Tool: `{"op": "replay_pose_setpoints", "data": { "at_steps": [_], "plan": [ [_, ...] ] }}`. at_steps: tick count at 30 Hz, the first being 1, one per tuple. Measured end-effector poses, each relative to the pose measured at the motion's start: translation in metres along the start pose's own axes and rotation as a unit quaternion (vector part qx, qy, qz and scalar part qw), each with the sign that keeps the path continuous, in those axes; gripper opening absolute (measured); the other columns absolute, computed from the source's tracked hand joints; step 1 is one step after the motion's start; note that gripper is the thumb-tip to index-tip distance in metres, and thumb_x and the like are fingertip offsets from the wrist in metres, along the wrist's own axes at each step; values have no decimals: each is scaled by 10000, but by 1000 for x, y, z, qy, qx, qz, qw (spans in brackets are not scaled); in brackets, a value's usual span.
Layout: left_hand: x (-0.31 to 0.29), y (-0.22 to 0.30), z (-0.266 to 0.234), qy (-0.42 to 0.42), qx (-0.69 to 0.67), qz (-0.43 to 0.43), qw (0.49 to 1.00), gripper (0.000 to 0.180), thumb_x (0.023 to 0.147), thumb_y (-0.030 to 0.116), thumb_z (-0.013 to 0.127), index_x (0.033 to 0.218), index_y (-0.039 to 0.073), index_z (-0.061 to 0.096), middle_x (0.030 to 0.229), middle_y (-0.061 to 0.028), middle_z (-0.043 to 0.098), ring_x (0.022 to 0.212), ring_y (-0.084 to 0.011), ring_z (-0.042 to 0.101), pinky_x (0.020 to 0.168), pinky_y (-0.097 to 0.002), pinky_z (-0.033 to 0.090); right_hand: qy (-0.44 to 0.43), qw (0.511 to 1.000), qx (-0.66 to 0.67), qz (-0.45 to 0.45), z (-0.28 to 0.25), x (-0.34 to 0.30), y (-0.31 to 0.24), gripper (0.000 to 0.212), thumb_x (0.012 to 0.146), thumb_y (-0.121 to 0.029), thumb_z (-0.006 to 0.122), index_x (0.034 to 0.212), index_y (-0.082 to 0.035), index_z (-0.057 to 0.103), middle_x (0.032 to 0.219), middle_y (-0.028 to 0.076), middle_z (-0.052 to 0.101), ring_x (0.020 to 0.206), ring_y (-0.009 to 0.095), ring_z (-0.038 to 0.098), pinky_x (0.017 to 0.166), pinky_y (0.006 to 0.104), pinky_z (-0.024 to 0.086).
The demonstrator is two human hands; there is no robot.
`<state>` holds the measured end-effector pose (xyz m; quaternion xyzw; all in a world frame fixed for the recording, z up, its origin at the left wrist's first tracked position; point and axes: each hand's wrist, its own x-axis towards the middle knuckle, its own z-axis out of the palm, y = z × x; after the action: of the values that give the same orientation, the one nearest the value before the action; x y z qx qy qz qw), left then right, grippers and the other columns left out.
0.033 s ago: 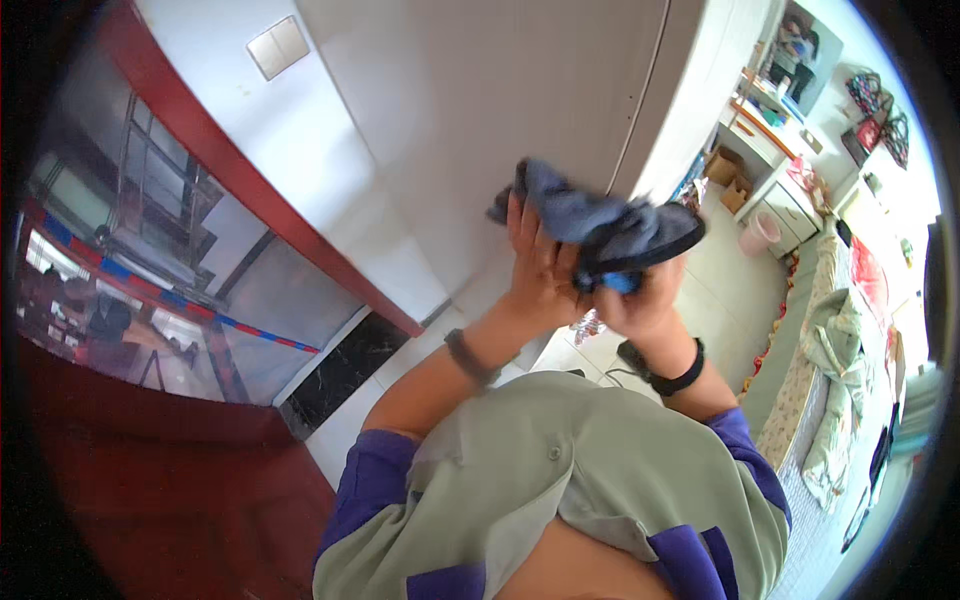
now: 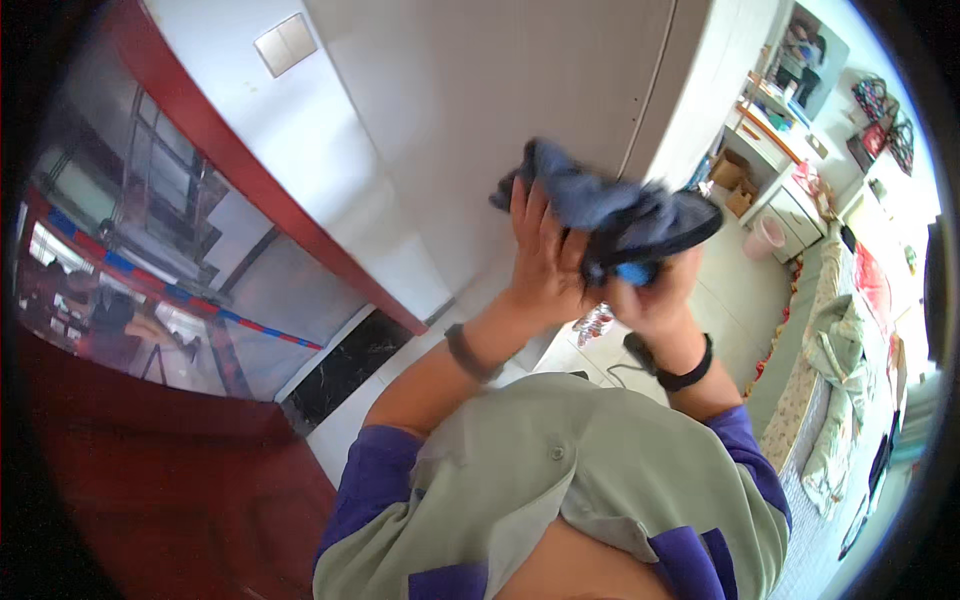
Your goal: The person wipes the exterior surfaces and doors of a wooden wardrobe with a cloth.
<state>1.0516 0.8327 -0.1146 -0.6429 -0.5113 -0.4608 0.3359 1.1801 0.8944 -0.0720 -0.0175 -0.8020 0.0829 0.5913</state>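
Observation:
Up in front of my chest is a bunched blue-grey cloth item (image 2: 575,195) with a black, curved rim, smeared by motion; its exact kind I cannot make out. My right hand (image 2: 660,300) is closed around its lower right part, thumb toward me, beside a small bright blue patch (image 2: 635,272). Against the item's left side lies my left hand (image 2: 545,260), fingers stretched upward and somewhat apart. Its thumb is hidden. Both wrists wear dark bands.
A pale cabinet panel (image 2: 480,90) stands right behind the item. To the left are a red door frame (image 2: 270,220) and a dark red door (image 2: 150,480). On the right are a bed (image 2: 800,440), a pink bin (image 2: 764,236) and a white desk (image 2: 757,140).
Both hands and the cloth item have shifted slightly up and to the right. The hold looks the same, and the surroundings have slid a little in the view.

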Motion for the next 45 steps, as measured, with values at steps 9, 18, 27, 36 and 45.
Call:
{"op": "replay_pose_setpoints", "data": {
  "at_steps": [9, 18, 27, 36, 45],
  "plan": [
    [-20, 10, 8, 10, -3, -100, 995, 533, 763, 324, 604, 1209, 57, 487, 1248, -123, 469, 1193, -287, 380, 1010, -474, 212, 25, 997, 74, 10, 21, -14, 11, 301, 561, -147, 554, 841, -52, 610, 939, 154, 579, 891, 347, 536, 868, 448, 366],
    [-58, 24, -5, -95, 6, -154, 983, 377, 832, 195, 519, 1167, 22, 519, 1244, -166, 445, 1179, -351, 360, 1015, -480, 192, -124, 977, 161, -68, 25, -26, 29, 276, 628, -216, 606, 870, -86, 617, 901, 142, 594, 756, 317, 565, 653, 428, 414],
    [11, 25, -5, 25, 86, -44, 995, 508, 802, 142, 501, 1241, -59, 347, 1369, -283, 179, 1232, -426, 248, 1025, -509, 146, -71, 974, 178, -121, 35, -12, 67, 303, 691, -144, 541, 967, -37, 605, 1048, 180, 559, 1010, 358, 516, 899, 455, 378],
    [-4, 51, 1, 28, 150, -54, 987, 632, 813, 240, 498, 1327, -18, 237, 1312, -232, 353, 1205, -385, 324, 1021, -491, 181, -213, 955, 160, -134, -1, -4, 58, 195, 586, -147, 627, 780, -125, 627, 895, 110, 603, 839, 348, 553, 749, 449, 418],
    [4, 64, 10, 3, 203, -222, 954, 380, 739, 186, 566, 1085, 34, 607, 1092, -113, 596, 1027, -295, 550, 941, -455, 352, -286, 899, 302, -139, 4, 24, 77, 315, 609, -242, 698, 907, -149, 658, 974, 70, 612, 878, 312, 570, 757, 437, 410]
  ]
}}
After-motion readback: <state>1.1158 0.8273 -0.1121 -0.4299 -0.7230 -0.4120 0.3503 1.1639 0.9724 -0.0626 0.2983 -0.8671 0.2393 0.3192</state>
